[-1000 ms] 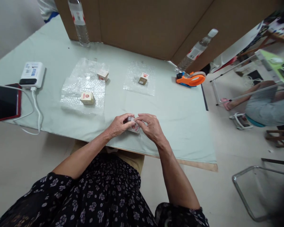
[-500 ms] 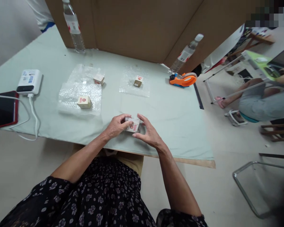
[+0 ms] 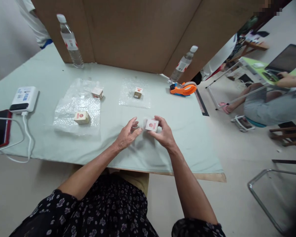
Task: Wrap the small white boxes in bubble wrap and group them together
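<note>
My right hand (image 3: 164, 133) grips a small white box with red print (image 3: 152, 125), fingers behind it and thumb along its front edge. Clear wrap, probably bubble wrap, sticks out at the box's left side. Just left of it, my left hand (image 3: 128, 133) is open, its thumb and fingers apart and holding nothing. Beyond my hands, a small box (image 3: 138, 92) stands on a sheet of bubble wrap (image 3: 124, 98). Farther left, a cream box (image 3: 82, 117) and another small box (image 3: 97, 93) rest on larger bubble wrap sheets (image 3: 61, 113).
An orange tape dispenser (image 3: 183, 89) lies at the table's right, by a water bottle (image 3: 183, 64). Another bottle (image 3: 71, 42) stands before the cardboard panel (image 3: 133, 33). A cabled power bank (image 3: 24, 99) and phone (image 3: 0, 130) lie left. A person (image 3: 273, 102) sits at right.
My left hand has let go of the wrapped box and opened. My right hand now holds it alone, a little farther right. The view has shifted slightly.
</note>
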`<state>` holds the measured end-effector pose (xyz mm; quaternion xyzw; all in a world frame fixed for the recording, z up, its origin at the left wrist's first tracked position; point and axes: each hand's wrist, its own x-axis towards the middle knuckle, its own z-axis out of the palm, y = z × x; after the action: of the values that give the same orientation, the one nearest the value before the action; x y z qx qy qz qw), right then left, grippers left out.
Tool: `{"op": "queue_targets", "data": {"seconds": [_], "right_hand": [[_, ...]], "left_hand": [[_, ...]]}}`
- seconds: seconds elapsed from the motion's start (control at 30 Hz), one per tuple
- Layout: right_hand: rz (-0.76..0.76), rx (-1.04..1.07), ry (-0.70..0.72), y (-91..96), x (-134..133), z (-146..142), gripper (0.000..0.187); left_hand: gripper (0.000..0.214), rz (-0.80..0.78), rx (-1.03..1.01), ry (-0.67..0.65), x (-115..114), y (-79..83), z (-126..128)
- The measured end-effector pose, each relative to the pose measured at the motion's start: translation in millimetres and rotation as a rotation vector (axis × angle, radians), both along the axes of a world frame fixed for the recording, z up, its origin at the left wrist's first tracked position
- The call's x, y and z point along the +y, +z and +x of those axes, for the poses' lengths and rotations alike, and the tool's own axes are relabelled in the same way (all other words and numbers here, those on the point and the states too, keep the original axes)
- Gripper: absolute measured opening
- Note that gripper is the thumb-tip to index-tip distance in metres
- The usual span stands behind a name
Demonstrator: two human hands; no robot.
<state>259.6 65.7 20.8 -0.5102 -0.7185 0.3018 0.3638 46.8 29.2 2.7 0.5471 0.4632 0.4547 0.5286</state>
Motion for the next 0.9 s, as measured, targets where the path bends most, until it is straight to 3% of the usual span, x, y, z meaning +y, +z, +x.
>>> {"op": "queue_targets", "data": {"seconds": [0.13,0.27,0.47,0.6,0.73,0.9], "right_hand": [[0.013,0.030,-0.167,-10.2,56.3,23.9,0.075],[0.028,0.014,-0.239,-20.1,106.4,34.6,0.078],[-0.050,0.044,-0.290,-35.4,142.4,45.9,0.084],[-0.083,-0.049,-0.240,-31.7,143.1,58.8,0.087],[0.043,-0.159,-0.315,-21.5,121.6,58.2,0.085],[0.265,-0.174,-0.349,-29.6,75.8,36.5,0.052]], "left_hand": [[0.064,0.133,0.219,0.040,-9.7,-7.9,-3.0],[0.055,0.261,0.355,0.055,-15.1,-14.9,-2.1],[0.047,0.301,0.382,0.058,-11.8,-17.8,0.3],[0.044,0.335,0.369,0.061,-12.7,-20.6,0.6],[0.037,0.360,0.456,0.061,-3.7,-7.2,-5.6],[0.034,0.482,0.851,0.126,55.8,21.2,-12.7]]}}
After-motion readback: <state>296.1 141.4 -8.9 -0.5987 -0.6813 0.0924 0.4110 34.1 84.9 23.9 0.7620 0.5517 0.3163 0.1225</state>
